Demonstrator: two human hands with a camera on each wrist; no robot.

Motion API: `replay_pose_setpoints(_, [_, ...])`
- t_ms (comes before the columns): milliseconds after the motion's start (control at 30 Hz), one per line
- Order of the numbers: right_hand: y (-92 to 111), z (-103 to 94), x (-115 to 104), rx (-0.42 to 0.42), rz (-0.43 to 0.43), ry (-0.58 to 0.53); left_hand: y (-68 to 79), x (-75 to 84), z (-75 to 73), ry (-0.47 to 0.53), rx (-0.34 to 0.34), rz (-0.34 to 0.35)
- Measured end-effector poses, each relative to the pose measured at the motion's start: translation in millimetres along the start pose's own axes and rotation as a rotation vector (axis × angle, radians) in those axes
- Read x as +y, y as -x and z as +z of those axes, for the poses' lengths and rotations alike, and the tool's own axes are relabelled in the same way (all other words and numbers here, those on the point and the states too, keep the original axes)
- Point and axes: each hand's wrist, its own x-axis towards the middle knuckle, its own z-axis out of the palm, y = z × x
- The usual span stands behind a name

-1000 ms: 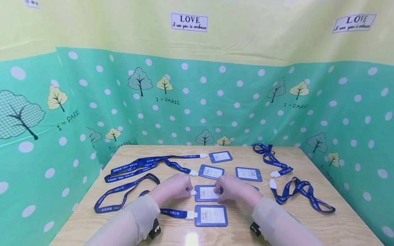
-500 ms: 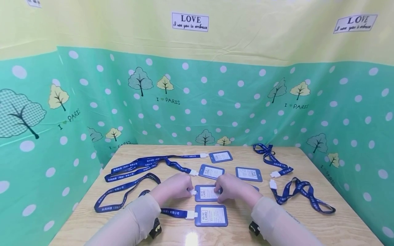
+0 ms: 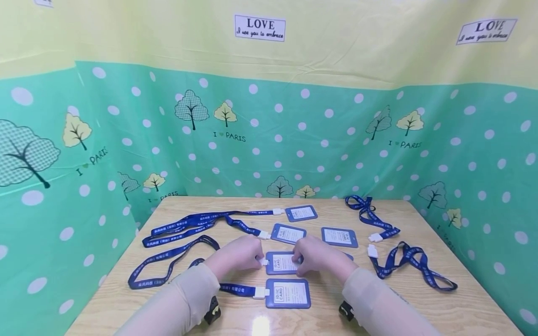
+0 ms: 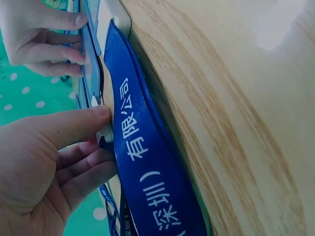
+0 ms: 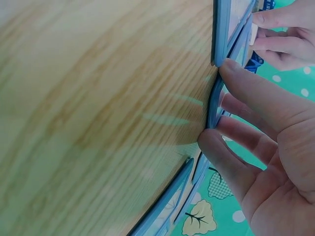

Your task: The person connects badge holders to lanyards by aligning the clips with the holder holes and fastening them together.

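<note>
In the head view a blue ID card holder (image 3: 280,263) lies flat between my two hands. My left hand (image 3: 241,254) pinches the white clip (image 3: 264,262) at the holder's left end, with thumb and fingers on it in the left wrist view. On the opposite end my right hand (image 3: 317,256) grips the holder, thumb on one long edge and fingers round the other in the right wrist view. Just nearer lies another card holder (image 3: 287,294), its white lanyard clip (image 3: 260,293) at its left end. A blue lanyard strap (image 4: 142,132) crosses close beside my left hand.
Behind my hands are more card holders (image 3: 339,237), one partly hidden by the right hand. Blue lanyards (image 3: 174,231) lie looped at left, and two loose lanyards (image 3: 409,259) at right. A patterned curtain (image 3: 235,140) surrounds the wooden table (image 3: 454,312).
Both hands keep the same places on the clip and card holder. Only the head view shifts slightly.
</note>
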Motion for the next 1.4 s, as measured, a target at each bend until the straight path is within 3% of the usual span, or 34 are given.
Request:
replay_pose_setpoints(300, [-2.5, 1.7, 1.5, 0.000, -0.010, 0.013, 0.1, -0.7, 0.0, 0.021, -0.005, -0.026])
replay_pose_setpoints(833, [-2.1, 2.5, 0.8, 0.001, -0.009, 0.015, 0.7, -0.7, 1.4, 0.015, -0.004, 0.006])
replay_pose_setpoints(1400, [-1.6, 3.2, 2.4, 0.002, -0.005, 0.007, 0.9, -0.4, 0.8, 0.040, -0.002, -0.019])
